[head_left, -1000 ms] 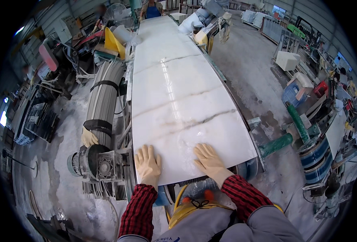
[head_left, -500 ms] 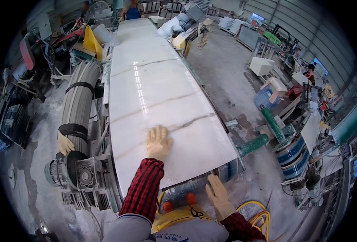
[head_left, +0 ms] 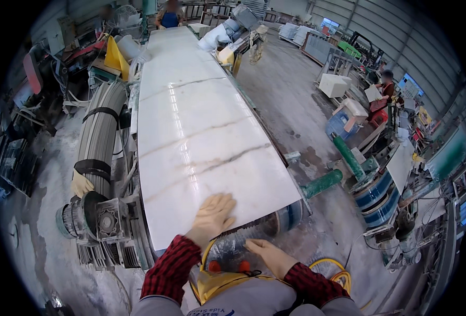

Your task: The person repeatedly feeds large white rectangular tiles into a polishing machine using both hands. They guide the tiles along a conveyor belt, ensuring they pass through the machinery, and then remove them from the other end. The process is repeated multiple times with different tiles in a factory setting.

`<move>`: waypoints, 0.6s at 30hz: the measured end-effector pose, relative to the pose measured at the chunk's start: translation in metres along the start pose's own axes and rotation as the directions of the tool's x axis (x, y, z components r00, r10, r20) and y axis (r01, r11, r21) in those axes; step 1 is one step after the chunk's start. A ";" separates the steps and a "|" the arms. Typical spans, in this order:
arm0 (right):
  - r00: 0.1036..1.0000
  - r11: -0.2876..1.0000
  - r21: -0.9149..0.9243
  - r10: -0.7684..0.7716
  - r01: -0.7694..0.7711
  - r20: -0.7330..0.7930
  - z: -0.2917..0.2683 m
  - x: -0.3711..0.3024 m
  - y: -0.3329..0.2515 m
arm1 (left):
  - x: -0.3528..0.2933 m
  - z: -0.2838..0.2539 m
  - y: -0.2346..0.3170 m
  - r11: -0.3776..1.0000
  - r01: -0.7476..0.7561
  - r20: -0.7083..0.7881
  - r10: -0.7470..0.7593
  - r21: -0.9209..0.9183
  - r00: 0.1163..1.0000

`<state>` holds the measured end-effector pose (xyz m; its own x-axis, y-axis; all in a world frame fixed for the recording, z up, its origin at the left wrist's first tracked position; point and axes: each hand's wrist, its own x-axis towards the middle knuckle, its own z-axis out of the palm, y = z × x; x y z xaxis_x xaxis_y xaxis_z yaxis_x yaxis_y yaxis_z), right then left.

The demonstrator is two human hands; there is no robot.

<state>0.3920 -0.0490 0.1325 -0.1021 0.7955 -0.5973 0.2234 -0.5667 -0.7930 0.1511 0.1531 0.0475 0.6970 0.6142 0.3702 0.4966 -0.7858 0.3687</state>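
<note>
A long white stone slab with grey-brown veins lies on a roller conveyor, stretching away from me. My left hand, in a cream glove, rests flat with fingers stretched on the slab's near end. Just off that end, beside the conveyor roller, is my right hand, gloved alike. Its fingers point left toward the roller, close together and fairly straight, with nothing visible in them. Part of the right palm and thumb is hidden from view.
A motor with gearbox stands left of the slab, beside a strapped bundle of grey strips with a loose glove on it. Green rollers jut out at right. A yellow hose coils nearby. One person stands at the far end.
My left hand has slid nearer to me along the slab, toward its front edge. My right hand has moved left and turned, its fingers drawn closer together.
</note>
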 end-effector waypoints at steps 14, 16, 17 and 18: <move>0.980 0.683 0.728 0.093 0.066 -0.177 0.041 0.149 0.016 | -0.096 -0.043 0.033 0.919 0.230 0.012 -0.246 0.320 0.969; 0.981 0.687 0.719 0.054 0.100 -0.187 0.044 0.149 0.019 | -0.099 -0.037 0.034 0.917 0.212 -0.024 -0.217 0.337 0.976; 0.977 0.698 0.707 0.053 0.111 -0.206 0.044 0.148 0.020 | -0.101 -0.035 0.033 0.914 0.212 -0.027 -0.216 0.347 0.976; 0.981 0.685 0.716 0.010 0.136 -0.196 0.044 0.146 0.022 | -0.103 -0.033 0.034 0.916 0.188 -0.046 -0.184 0.355 0.982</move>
<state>0.3395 0.0454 0.0228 0.0919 0.8162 -0.5705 -0.5547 -0.4338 -0.7100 0.0795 0.0653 0.0500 0.5690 0.7510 0.3350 0.7695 -0.6299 0.1052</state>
